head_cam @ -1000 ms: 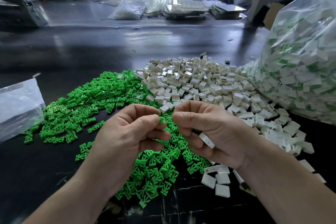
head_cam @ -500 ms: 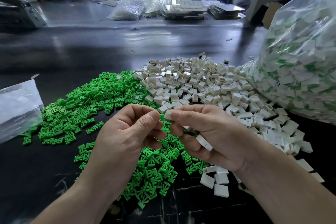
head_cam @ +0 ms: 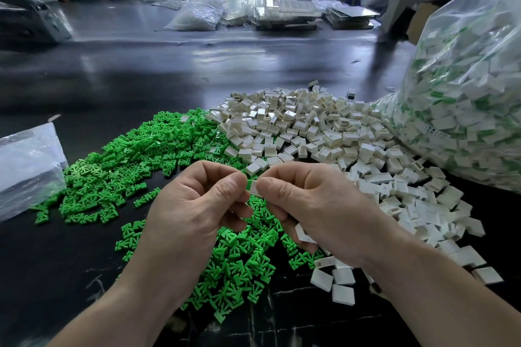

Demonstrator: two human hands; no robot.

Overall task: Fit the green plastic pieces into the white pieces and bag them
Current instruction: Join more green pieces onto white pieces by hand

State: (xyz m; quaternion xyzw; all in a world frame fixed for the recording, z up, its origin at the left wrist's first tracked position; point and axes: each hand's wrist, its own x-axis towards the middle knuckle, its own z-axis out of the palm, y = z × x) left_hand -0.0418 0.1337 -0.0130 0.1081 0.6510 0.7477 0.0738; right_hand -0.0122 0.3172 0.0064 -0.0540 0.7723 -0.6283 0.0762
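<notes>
Your left hand [head_cam: 194, 205] pinches a green piece [head_cam: 249, 185], touching the white piece [head_cam: 255, 188] pinched in your right hand [head_cam: 313, 211], just above the green pile [head_cam: 127, 166]. The stuffed bag [head_cam: 465, 93] sits off right.

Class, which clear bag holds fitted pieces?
The large bag on the right: white pieces with green inside fill it; no green shows in the left bag.
</notes>
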